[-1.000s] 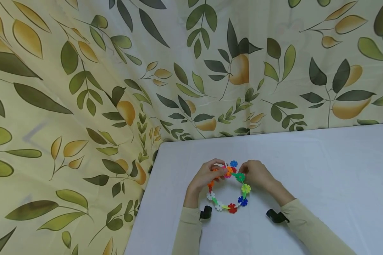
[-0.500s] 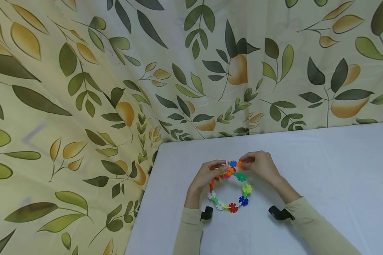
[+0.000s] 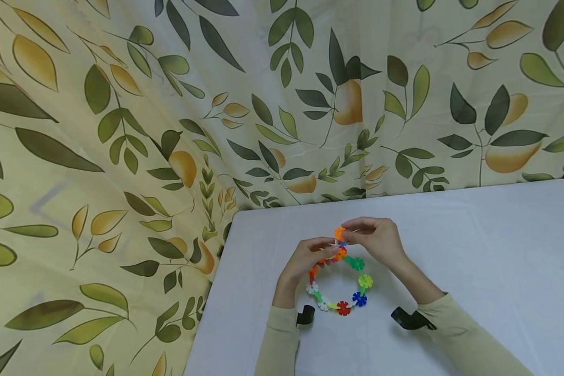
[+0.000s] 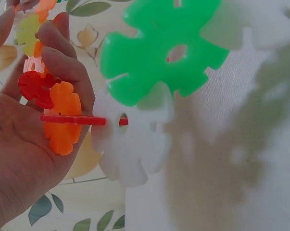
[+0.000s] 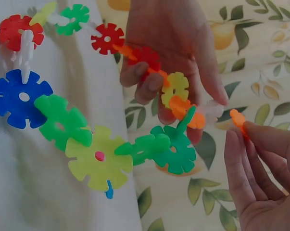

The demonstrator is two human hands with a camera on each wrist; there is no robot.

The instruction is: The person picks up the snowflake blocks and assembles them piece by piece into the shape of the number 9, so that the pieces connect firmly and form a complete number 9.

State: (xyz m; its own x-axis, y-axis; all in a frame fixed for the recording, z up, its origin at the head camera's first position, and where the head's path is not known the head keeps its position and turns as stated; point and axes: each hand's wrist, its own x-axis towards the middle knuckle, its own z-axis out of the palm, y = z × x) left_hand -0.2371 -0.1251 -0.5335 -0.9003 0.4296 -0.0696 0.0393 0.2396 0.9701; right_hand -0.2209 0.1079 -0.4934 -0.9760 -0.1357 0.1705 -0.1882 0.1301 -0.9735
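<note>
A ring of colourful plastic snowflake discs [image 3: 343,308], slotted edge to edge, hangs from my left hand [image 3: 305,263]. In the left wrist view an orange disc [image 4: 63,137] and a red one lie against the palm. My fingers and thumb grip the top of the ring, partly hiding it. My right hand [image 3: 378,240] pinches a single orange disc [image 5: 238,119] between thumb and fingertips. It is close to a white disc [image 5: 213,109] at the left fingertips. Green, yellow and blue discs form the ring's right side in the head view.
A white-covered table [image 3: 489,261] lies under both hands. Behind it and on the left hangs a leaf-patterned curtain [image 3: 263,78]. A black wrist mount [image 3: 409,318] sits at the right cuff, another black mount [image 3: 305,315] at the left.
My right hand has come up from behind the green disc and moved left and away from me, bringing the orange disc over the top of the ring. The left hand stays nearly still.
</note>
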